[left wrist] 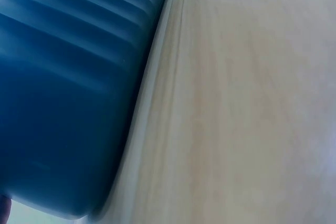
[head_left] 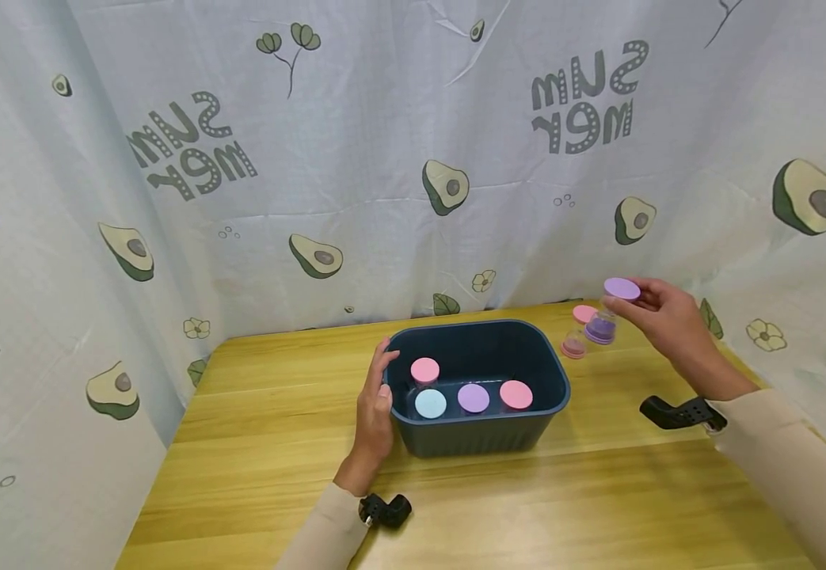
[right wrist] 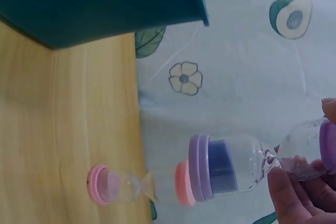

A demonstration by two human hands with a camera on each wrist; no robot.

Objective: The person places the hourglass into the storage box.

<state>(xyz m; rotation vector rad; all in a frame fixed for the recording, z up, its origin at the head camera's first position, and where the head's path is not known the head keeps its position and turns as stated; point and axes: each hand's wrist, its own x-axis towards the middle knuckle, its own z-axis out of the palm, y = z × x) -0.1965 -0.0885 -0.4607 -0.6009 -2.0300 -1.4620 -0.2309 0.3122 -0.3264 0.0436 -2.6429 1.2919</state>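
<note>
My right hand [head_left: 658, 313] pinches a sand timer with purple caps [head_left: 622, 290] and purple sand in its lower bulb. The right wrist view shows this sand timer [right wrist: 223, 166] clear of the table, thumb and fingers round its upper end. Below it on the table stands a pink-capped sand timer [head_left: 573, 345], partly hidden in the head view. My left hand [head_left: 373, 412] rests against the left side of a dark blue bin [head_left: 470, 435], fingers extended by its rim. Inside the bin stand sand timers with pink [head_left: 424, 370], light blue [head_left: 430, 404], purple [head_left: 473, 398] and pink [head_left: 515, 395] caps.
The bin stands on a wooden table [head_left: 277, 443]. A white curtain [head_left: 377, 142] printed with avocados hangs along the table's back edge and both sides. Each wrist carries a black camera mount, such as the right mount [head_left: 683, 413].
</note>
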